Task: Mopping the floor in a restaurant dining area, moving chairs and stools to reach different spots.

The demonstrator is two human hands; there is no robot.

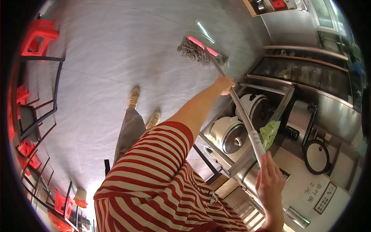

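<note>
Left grip (225, 84) on mop (237, 103) near rack (284, 102)

That mop (242, 110) has dull grey-brown strings (198, 55) under a bright pink bar (197, 41) (you can't miss it), and its pole (236, 99) is silvery grey, turning whitish at the grip (256, 144). The person's shirt (143, 162) is striped red and cream, the trousers (130, 125) plain grey, the shoes (133, 96) beige. The floor (96, 77) is grey with thin darker lines; along its left edge sit red stools (43, 31). The bag (270, 132) is pale green, the cookers (221, 127) off-white.
</note>
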